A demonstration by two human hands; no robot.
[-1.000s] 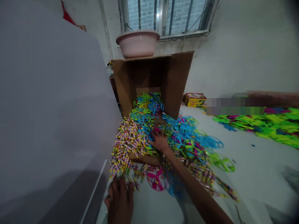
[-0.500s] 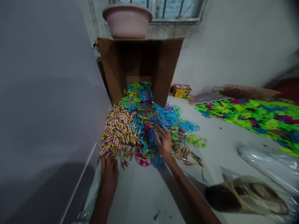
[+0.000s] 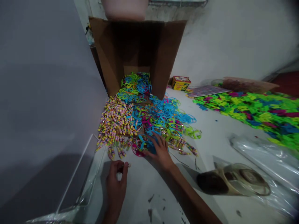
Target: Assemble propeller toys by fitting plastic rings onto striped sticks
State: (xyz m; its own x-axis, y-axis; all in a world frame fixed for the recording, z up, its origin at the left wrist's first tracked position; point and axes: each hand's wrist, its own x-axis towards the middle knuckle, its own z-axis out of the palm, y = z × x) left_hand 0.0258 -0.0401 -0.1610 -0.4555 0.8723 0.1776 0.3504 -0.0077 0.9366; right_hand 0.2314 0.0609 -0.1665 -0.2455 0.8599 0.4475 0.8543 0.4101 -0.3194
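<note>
My left hand (image 3: 118, 180) is closed in a pinch above the white surface, in front of a pile of small pink-and-yellow sticks (image 3: 115, 119). A small pale stick-like piece (image 3: 129, 165) pokes out at its fingertips; the rest is hidden. My right hand (image 3: 161, 152) spreads its fingers over the front of a heap of thin plastic propeller rings (image 3: 170, 109), mostly blue and green. Under its fingers lies a blue ring (image 3: 151, 146), with a magenta ring (image 3: 137, 150) beside it. Whether the fingers touch the blue ring, I cannot tell.
Behind the heap a cardboard box (image 3: 171, 56) lies open towards me, a pink basin (image 3: 126, 9) on top. To the right are a yellow-red box (image 3: 180, 83), a pile of bright flat pieces (image 3: 259, 112), clear plastic bags (image 3: 263, 158) and a brown-and-clear container (image 3: 233, 182).
My left hand has drawn back from the stick pile and closed around a small piece. My right hand has shifted slightly left and nearer, over the front rings. The view has tilted down.
</note>
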